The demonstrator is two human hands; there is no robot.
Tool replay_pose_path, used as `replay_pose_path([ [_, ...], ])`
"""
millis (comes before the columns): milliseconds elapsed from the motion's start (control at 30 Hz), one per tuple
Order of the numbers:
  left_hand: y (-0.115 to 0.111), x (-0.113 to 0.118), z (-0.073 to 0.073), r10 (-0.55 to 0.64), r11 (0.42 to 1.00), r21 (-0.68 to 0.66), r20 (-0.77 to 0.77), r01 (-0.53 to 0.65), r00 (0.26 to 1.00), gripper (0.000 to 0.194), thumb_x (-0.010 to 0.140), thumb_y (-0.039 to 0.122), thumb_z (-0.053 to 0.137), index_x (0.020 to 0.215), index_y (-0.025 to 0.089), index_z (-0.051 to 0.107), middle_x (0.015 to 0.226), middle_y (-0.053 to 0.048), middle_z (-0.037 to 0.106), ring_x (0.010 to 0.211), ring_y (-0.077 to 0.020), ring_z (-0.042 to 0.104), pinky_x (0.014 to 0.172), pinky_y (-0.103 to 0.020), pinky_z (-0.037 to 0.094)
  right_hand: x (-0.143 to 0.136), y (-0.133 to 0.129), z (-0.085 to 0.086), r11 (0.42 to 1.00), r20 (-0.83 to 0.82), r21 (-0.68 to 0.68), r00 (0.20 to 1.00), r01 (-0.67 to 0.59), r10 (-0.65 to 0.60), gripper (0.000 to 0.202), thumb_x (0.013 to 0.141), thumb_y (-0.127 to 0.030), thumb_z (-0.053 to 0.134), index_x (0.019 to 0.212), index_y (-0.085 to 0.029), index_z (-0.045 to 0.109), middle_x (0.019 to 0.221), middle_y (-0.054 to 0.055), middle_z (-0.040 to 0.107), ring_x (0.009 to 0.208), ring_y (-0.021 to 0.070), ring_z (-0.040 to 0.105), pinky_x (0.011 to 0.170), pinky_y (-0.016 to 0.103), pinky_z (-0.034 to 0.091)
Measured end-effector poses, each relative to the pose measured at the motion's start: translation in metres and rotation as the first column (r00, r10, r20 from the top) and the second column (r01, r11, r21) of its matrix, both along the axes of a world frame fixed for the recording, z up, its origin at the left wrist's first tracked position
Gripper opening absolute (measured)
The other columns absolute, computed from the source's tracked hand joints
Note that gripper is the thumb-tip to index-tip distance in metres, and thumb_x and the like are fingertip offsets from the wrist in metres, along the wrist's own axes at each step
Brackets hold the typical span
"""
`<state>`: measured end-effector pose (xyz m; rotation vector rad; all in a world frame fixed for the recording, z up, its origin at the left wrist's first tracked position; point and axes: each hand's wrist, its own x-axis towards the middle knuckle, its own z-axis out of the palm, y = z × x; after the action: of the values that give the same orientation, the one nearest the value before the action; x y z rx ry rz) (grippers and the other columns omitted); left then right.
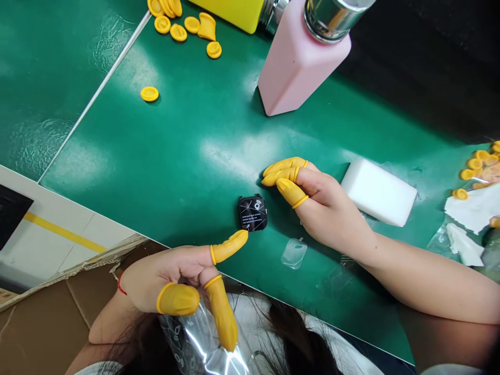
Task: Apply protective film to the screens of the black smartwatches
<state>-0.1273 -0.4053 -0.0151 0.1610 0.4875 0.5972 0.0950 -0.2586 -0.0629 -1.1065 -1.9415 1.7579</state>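
Observation:
A black square smartwatch case (253, 212), strapless and with white print on its face, lies on the green table. The index finger of my left hand (187, 281) reaches to its lower edge. That hand's fingers are spread, in yellow finger cots. Clear printed plastic film (203, 338) lies beneath its thumb and middle finger; whether the hand grips it is unclear. Just right of and above the watch is my right hand (312, 195), its cot-covered thumb and fingers pressed together. Anything between them is hidden. A small clear film piece (294, 253) lies below the right hand.
Right of my right hand sits a white foam block (378, 191). A pink pump bottle (299, 65) and a yellow container (234, 13) stand at the back. Loose finger cots (178, 33) lie at the upper left. White paper scraps (474, 208) are at the far right.

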Motion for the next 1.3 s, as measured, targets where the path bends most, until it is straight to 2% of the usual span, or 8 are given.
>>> replay_pose_path([
  [400,0.001,0.002,0.006,0.025,0.996,-0.083,-0.019,-0.026,1.000,0.070,0.093,0.043,0.058,0.153,0.023,0.028,0.102,-0.015,0.072,0.080,-0.0198,0.071,0.067,-0.022,0.052,0.002,-0.001,-0.007,1.000,0.008,0.014,1.000,-0.018,0.018,0.019,0.094,-0.012,0.047,0.093,-0.015,0.066,0.104,0.006,0.066,0.103,0.0161,0.058,0.093,0.033,0.049],
  [567,-0.002,0.007,0.011,0.031,0.979,-0.192,-0.190,-0.068,0.981,0.077,0.082,0.053,0.069,0.146,0.018,0.044,0.086,-0.013,0.073,0.067,-0.0189,0.069,0.060,-0.021,0.050,0.010,0.005,-0.008,0.993,-0.060,0.026,0.992,-0.113,0.114,0.016,0.095,-0.020,0.051,0.098,-0.013,0.065,0.110,0.009,0.064,0.109,0.0169,0.056,0.099,0.035,0.046],
  [667,-0.006,0.008,0.012,0.041,0.976,-0.199,-0.252,-0.093,0.967,0.078,0.080,0.051,0.071,0.145,0.017,0.045,0.085,-0.013,0.073,0.067,-0.0215,0.069,0.056,-0.022,0.049,0.014,0.003,-0.008,0.947,-0.065,0.190,0.959,-0.259,0.275,0.050,0.084,-0.039,0.070,0.121,-0.007,0.058,0.123,0.014,0.056,0.118,0.0238,0.049,0.104,0.042,0.040],
  [767,-0.006,0.007,0.018,0.126,0.979,-0.122,-0.278,-0.165,0.952,0.075,0.086,0.046,0.067,0.150,0.022,0.036,0.086,-0.011,0.072,0.077,-0.0269,0.071,0.061,-0.028,0.053,0.010,-0.008,-0.012,0.834,0.068,0.444,0.940,-0.327,0.333,0.074,0.072,-0.045,0.080,0.127,-0.004,0.053,0.127,0.018,0.051,0.115,0.0308,0.044,0.100,0.049,0.037],
  [833,-0.004,0.007,0.024,0.154,0.984,-0.025,-0.352,-0.174,0.923,0.072,0.088,0.047,0.064,0.150,0.022,0.036,0.085,-0.010,0.072,0.078,-0.0267,0.071,0.068,-0.033,0.056,0.006,-0.014,-0.015,0.788,0.114,0.530,0.947,-0.314,0.301,0.060,0.075,-0.038,0.078,0.121,-0.005,0.056,0.122,0.018,0.053,0.110,0.0302,0.045,0.094,0.047,0.038],
  [1033,0.008,0.020,0.029,0.181,0.983,0.104,-0.672,-0.150,0.718,0.065,0.098,0.044,0.049,0.152,0.019,0.025,0.092,-0.011,0.071,0.087,-0.0227,0.070,0.078,-0.031,0.054,0.004,-0.018,-0.009,0.809,0.020,0.555,0.975,-0.194,0.220,0.046,0.075,-0.033,0.075,0.110,-0.012,0.055,0.113,0.011,0.057,0.103,0.0253,0.048,0.089,0.040,0.037],
  [1200,0.031,0.049,0.016,0.064,0.998,0.065,-0.689,-0.026,0.722,0.057,0.096,0.047,0.049,0.140,0.011,0.042,0.090,-0.012,0.069,0.079,-0.0207,0.067,0.073,-0.030,0.051,0.013,-0.026,0.010,0.774,-0.053,0.622,0.980,-0.119,0.194,0.045,0.078,-0.039,0.073,0.108,-0.012,0.053,0.100,0.008,0.059,0.094,0.0222,0.049,0.087,0.038,0.035],
  [1300,0.040,0.064,0.013,0.091,0.995,0.088,-0.719,-0.040,0.689,0.043,0.094,0.043,0.052,0.126,0.014,0.053,0.089,-0.007,0.065,0.071,-0.0148,0.059,0.067,-0.025,0.048,0.015,-0.030,0.018,0.729,-0.033,0.675,0.983,-0.113,0.183,0.044,0.079,-0.040,0.072,0.106,-0.010,0.055,0.095,0.008,0.059,0.092,0.0229,0.048,0.087,0.039,0.034],
])
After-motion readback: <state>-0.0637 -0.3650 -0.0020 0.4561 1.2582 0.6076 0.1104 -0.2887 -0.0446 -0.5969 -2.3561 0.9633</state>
